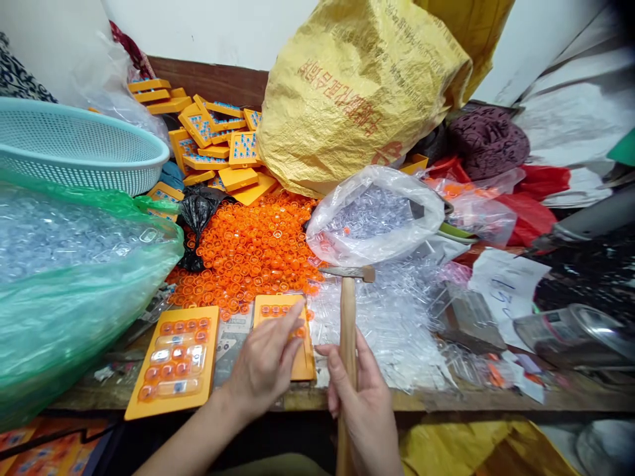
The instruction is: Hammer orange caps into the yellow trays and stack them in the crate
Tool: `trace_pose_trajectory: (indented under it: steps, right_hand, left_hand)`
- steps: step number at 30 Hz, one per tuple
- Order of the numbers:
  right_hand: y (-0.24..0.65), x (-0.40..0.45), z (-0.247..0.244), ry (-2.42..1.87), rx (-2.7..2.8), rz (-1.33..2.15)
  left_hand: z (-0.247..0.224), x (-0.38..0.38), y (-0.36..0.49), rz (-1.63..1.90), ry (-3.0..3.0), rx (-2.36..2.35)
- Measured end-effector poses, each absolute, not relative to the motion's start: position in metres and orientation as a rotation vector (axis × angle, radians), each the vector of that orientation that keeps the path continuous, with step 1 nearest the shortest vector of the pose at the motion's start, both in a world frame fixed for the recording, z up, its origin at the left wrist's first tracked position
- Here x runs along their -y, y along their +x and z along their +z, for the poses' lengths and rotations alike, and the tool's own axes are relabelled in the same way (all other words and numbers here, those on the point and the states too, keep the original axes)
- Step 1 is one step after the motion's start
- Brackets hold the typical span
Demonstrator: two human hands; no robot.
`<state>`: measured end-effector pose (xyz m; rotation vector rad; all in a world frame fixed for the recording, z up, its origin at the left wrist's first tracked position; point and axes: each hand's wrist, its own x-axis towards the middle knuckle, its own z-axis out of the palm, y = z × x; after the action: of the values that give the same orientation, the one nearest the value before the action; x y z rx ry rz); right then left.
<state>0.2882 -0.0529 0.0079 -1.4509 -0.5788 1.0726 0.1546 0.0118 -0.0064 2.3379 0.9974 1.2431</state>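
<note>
My right hand (364, 393) is closed around the wooden handle of a hammer (348, 311). The hammer stands nearly upright in the view, its metal head at the top, over the clear plastic pieces. My left hand (268, 357) lies over a yellow-orange panel (301, 367) and hides part of it. Its index finger is stretched out and the thumb is apart; the other fingers are partly hidden. Along the panel's upper edge runs a row of orange caps. To the left lies a second panel (208, 357) with rows of orange caps and clear tubes fitted in it.
A heap of loose orange caps (258, 244) lies behind the panels. Beyond it are stacked yellow-orange panels (239, 178) and a yellow woven sack (342, 92). A green bag (84, 317) and blue basket (143, 155) stand left; a white bag (347, 254) of clear pieces sits right.
</note>
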Motion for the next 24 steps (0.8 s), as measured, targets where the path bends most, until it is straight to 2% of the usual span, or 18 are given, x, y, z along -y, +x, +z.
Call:
trace_pose_trajectory:
  steps: [6, 10, 16, 20, 24]
  right_hand:
    - [0.323, 0.087, -0.015, -1.709, 1.198, 0.559]
    - [0.334, 0.101, -0.032, -1.635, 1.544, 0.433]
    - [0.324, 0.099, -0.029, -1.640, 1.481, 0.381]
    - [0.323, 0.097, -0.023, -1.571, 1.418, 0.340]
    - [0.325, 0.098, -0.027, -1.601, 1.462, 0.324]
  left_hand:
    - [-0.016, -0.035, 0.157, 1.053, 2.605, -1.157]
    - [-0.020, -0.031, 0.159, 1.054, 2.582, -1.193]
    - [-0.018, -0.030, 0.163, 1.217, 2.328, -1.273]
    - [-0.020, -0.031, 0.164, 1.184, 2.142, -1.299]
    - [-0.023, -0.029, 0.166, 1.152, 2.196, -1.326]
